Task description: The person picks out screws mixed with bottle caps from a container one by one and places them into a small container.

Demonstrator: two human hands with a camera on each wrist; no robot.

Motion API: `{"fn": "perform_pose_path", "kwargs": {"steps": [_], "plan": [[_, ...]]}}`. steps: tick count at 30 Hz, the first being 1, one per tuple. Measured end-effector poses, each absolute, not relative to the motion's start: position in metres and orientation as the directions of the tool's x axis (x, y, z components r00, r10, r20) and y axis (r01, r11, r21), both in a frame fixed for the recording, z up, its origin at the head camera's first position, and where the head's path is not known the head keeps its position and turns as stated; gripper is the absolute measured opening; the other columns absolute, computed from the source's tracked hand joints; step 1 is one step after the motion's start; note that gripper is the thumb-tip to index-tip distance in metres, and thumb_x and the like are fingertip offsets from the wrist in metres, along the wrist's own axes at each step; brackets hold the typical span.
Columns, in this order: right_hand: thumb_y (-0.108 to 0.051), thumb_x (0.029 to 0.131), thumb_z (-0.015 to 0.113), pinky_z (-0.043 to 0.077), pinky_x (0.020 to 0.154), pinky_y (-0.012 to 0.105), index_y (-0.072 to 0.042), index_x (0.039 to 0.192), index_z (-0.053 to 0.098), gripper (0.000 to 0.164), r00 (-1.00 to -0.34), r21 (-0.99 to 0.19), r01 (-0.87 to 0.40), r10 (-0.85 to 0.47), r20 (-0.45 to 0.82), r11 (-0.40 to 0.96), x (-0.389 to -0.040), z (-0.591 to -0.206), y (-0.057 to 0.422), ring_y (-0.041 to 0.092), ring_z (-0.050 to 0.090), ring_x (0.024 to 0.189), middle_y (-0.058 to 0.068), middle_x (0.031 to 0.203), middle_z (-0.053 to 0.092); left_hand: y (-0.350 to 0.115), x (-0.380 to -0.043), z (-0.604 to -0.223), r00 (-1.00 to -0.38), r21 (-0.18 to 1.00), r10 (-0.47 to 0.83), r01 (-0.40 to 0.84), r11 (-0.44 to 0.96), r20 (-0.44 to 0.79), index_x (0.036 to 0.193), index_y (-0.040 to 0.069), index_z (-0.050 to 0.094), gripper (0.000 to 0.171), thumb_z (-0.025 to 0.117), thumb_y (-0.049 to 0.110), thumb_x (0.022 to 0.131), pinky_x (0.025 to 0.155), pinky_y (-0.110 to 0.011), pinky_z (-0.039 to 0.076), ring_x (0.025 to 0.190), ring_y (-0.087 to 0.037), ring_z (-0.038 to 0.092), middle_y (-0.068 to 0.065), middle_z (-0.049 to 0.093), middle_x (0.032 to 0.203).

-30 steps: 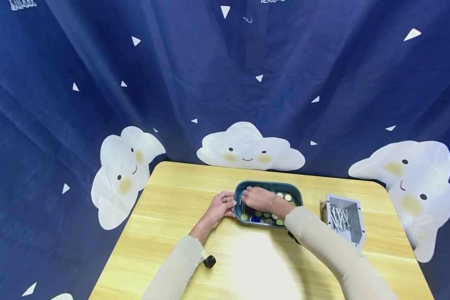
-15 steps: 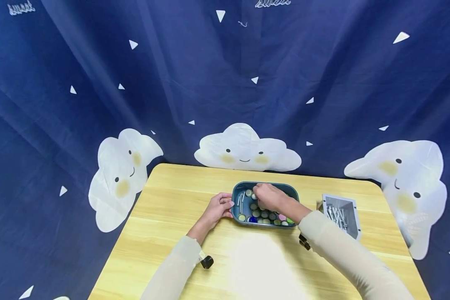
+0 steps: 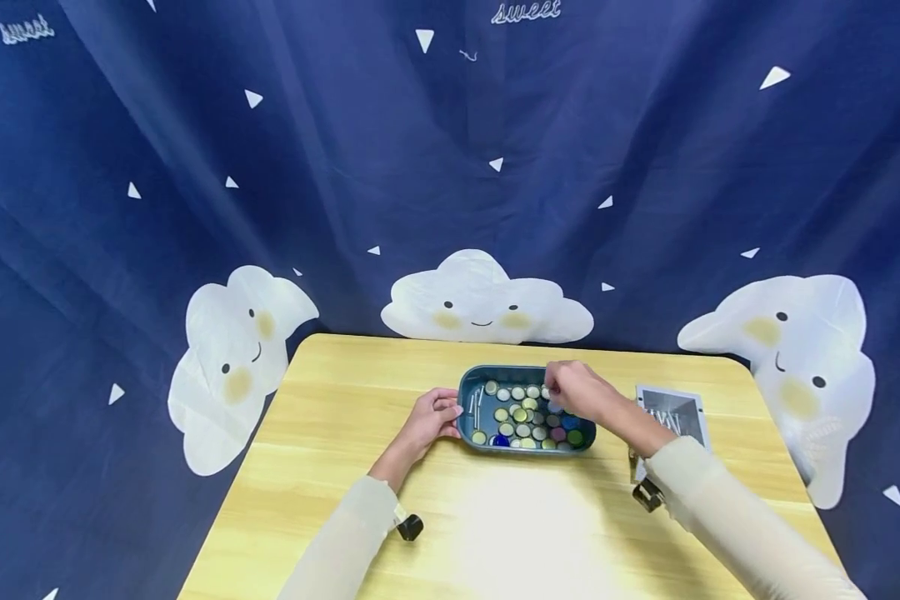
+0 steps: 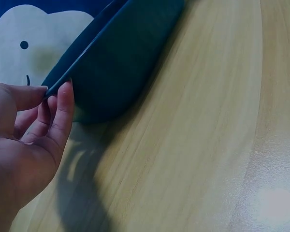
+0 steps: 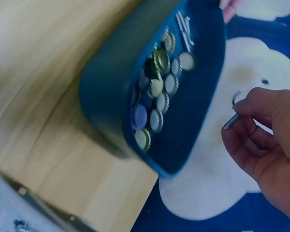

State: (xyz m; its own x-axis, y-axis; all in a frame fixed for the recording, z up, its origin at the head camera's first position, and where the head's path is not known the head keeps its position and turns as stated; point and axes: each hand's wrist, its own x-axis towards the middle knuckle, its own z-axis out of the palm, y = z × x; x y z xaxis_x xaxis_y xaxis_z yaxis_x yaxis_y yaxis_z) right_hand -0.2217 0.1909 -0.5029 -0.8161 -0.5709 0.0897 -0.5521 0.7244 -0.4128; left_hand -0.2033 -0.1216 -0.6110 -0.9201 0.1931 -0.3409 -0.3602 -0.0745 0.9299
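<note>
My left hand (image 3: 429, 421) pinches the left end of a dark blue-green bin (image 3: 525, 451); in the left wrist view the thumb lies on the rim (image 4: 77, 60) and fingers press the outer wall. Inside are many bottle caps (image 3: 522, 430), mostly silver and gold, a few coloured. Several thin metal screws (image 3: 476, 408) lie at the bin's left end. My right hand (image 3: 581, 392) is over the bin's right end. In the right wrist view it pinches a small metal screw (image 5: 231, 121) between thumb and fingers, with part of the shaft hidden.
A grey box (image 3: 699, 408) holding screws (image 3: 667, 419) stands right of the bin, partly hidden by the right forearm. Wood-grain table (image 3: 375, 367) surrounds both. A dark blue curtain (image 3: 345, 167) with white clouds hangs right behind the table's far edge.
My right hand has moved from the bin's left end rightward and up to its right end, uncovering the caps and screws. The left hand keeps its grip on the bin.
</note>
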Motion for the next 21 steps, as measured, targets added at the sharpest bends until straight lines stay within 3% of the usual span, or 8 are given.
{"fn": "perform_pose_path", "kwargs": {"steps": [3,5,15,21], "plan": [[0.005,0.086,0.067,0.050,0.059,0.023,-0.006,0.085,0.066,0.010,-0.854,-0.432,-0.497,-0.512,0.091,0.753,-0.219,-0.498,0.205,0.008,0.055,0.068,0.000,0.076,0.063,-0.122,-0.202,-0.612,-0.920,0.929,0.196,-0.361,-0.082,-0.340,0.141,-0.007,0.050,0.046,0.064,-0.001,0.098,0.058,-0.025,0.063,0.070,-0.014,0.062,-0.006,0.061,0.102],[0.002,0.086,0.070,0.054,0.061,0.025,-0.004,0.088,0.068,0.007,-0.882,-0.449,-0.448,-0.463,0.083,0.773,-0.216,-0.496,0.215,0.009,0.059,0.070,0.002,0.079,0.067,-0.122,-0.202,-0.612,-0.920,0.929,0.199,-0.359,-0.087,-0.337,0.141,-0.007,0.049,0.046,0.063,-0.001,0.098,0.058,-0.025,0.063,0.070,-0.014,0.062,-0.005,0.060,0.101],[-0.002,0.086,0.072,0.054,0.059,0.022,-0.005,0.083,0.067,0.007,-0.949,-0.504,-0.315,-0.280,0.147,0.804,-0.201,-0.500,0.264,0.010,0.062,0.069,0.005,0.076,0.071,-0.122,-0.201,-0.612,-0.919,0.926,0.198,-0.365,-0.096,-0.342,0.141,-0.007,0.049,0.046,0.065,0.000,0.098,0.059,-0.025,0.063,0.070,-0.013,0.061,-0.003,0.061,0.099],[-0.004,0.086,0.073,0.053,0.061,0.025,-0.002,0.086,0.069,0.005,-0.982,-0.519,-0.185,-0.145,0.118,0.834,-0.192,-0.507,0.295,0.012,0.062,0.069,0.009,0.078,0.072,-0.122,-0.203,-0.613,-0.920,0.928,0.194,-0.363,-0.087,-0.342,0.140,-0.006,0.051,0.045,0.065,0.002,0.098,0.060,-0.026,0.064,0.071,-0.013,0.061,-0.003,0.061,0.099]]}}
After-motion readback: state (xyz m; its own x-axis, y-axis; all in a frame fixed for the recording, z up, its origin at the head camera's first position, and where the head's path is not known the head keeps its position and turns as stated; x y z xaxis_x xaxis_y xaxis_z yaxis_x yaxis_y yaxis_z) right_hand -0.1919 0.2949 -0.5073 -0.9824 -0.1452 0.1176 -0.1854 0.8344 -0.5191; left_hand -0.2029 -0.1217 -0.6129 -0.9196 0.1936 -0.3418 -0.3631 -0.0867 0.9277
